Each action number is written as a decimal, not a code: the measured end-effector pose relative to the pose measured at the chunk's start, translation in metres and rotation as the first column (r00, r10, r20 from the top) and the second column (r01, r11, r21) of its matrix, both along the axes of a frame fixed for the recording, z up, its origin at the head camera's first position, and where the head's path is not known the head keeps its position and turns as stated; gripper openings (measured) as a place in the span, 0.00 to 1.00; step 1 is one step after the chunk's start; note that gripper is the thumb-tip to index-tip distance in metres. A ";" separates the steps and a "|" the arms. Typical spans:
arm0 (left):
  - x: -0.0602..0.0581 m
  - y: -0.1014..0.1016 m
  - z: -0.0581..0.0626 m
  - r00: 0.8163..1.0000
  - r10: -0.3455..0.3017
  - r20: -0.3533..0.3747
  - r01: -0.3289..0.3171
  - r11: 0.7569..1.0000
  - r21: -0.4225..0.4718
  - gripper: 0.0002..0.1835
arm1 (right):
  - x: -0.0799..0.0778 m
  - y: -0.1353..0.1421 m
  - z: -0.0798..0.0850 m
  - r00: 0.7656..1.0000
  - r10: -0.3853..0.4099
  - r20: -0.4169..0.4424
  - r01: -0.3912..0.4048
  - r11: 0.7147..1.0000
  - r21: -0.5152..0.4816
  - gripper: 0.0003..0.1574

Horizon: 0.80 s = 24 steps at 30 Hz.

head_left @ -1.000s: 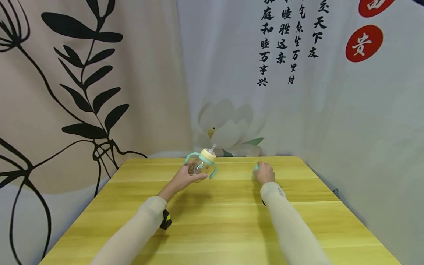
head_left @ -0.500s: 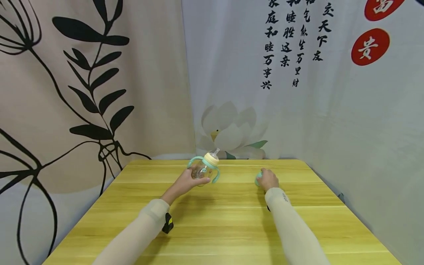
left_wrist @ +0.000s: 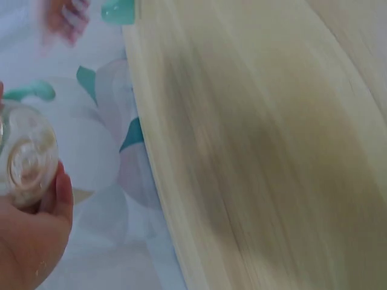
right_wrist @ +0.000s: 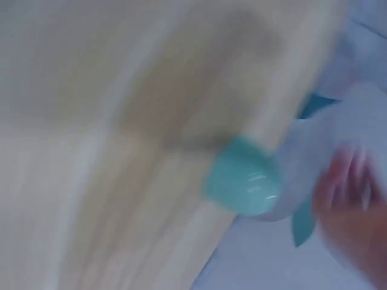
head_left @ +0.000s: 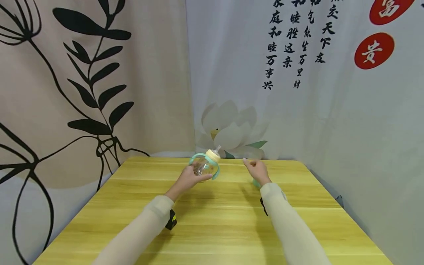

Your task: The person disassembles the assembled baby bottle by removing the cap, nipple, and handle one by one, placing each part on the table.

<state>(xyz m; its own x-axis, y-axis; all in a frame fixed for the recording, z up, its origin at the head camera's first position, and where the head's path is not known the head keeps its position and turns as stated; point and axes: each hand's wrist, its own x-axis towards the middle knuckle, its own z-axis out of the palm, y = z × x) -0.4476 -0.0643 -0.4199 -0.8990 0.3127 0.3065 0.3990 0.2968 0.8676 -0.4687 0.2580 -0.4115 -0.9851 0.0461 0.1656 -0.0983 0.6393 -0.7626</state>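
Note:
A clear baby bottle with mint-green side handles, a cream collar and a bare teat is gripped in my left hand. It tilts to the right, held above the far part of the table. The left wrist view has the bottle's round base facing the camera, with the thumb and fingers around it. On the table, a mint-green domed cap stands near the far edge, mostly behind my right wrist in the head view. My right hand is raised just beyond the cap, fingers loosely bent, with nothing in them.
The wooden table ends at its far edge close behind both hands. A printed curtain hangs right behind it. Each wrist carries a small dark device, such as the one under my left cuff.
My right hand has let go of the green cap, which stays on the table, and has lifted up and left towards the bottle. My left hand keeps holding the bottle almost in place.

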 end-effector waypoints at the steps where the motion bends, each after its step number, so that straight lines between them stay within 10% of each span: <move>1: -0.002 0.003 -0.002 1.000 0.008 -0.023 -0.008 1.000 0.002 0.37 | 0.001 -0.007 0.008 0.998 0.067 0.018 -0.065 0.995 -0.072 0.49; 7: -0.004 0.021 -0.010 0.987 0.039 -0.153 -0.041 0.999 -0.007 0.38 | 0.010 -0.049 0.053 0.942 0.322 0.093 -0.305 0.939 -0.159 0.53; 24: 0.008 0.031 -0.008 0.969 0.072 -0.234 -0.090 0.994 -0.065 0.38 | 0.027 -0.096 0.052 0.995 0.091 -0.048 -0.093 0.995 -0.040 0.42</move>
<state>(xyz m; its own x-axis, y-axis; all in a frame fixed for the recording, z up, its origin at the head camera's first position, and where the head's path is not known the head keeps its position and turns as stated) -0.4400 -0.0334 -0.4276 -0.8297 0.2717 0.4876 0.5581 0.3971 0.7286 -0.4415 0.1621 -0.3591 -0.9769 -0.0366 0.2108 -0.1909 0.5937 -0.7817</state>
